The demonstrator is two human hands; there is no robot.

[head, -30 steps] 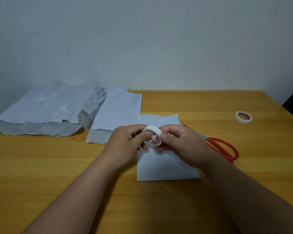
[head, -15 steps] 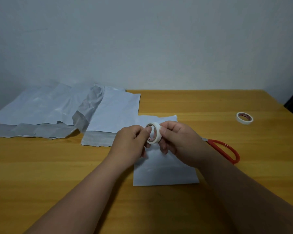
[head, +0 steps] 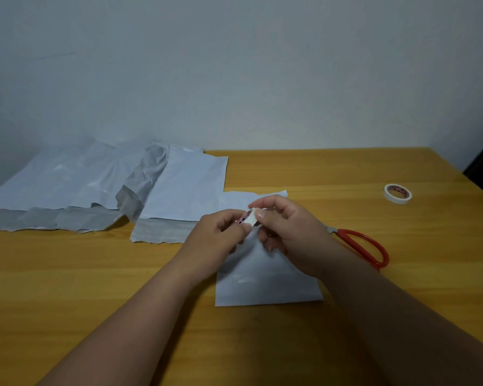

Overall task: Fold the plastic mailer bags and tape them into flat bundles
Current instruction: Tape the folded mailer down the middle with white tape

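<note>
Both hands [head: 221,232] [head: 286,232] pinch the tape roll [head: 248,217] above the folded bag [head: 265,282]; unpinned, its fold may spring open.

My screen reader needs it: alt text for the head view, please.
Both hands, left hand and right hand, pinch a tape roll above a folded mailer on a wooden table. Unfolded mailers lie left; red scissors and a spare roll right.
</note>
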